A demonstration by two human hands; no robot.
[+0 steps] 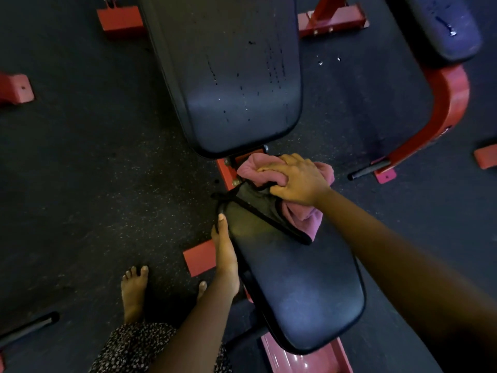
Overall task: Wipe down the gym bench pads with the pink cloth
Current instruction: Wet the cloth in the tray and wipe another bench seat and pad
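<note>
Gym floor (80, 157): right hand (295, 181) grips pink cloth (305, 215) on seat pad (295, 286); left hand (224, 254) alongside, grip unclear; back pad (228, 76) droplets, seemingly unwiped.

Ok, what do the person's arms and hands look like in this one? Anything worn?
The left hand and right hand wear no gloves, and no rings, watch or bracelet show. No sleeves are in view. A dark garment with small pale flecks sits at the bottom edge.
</note>
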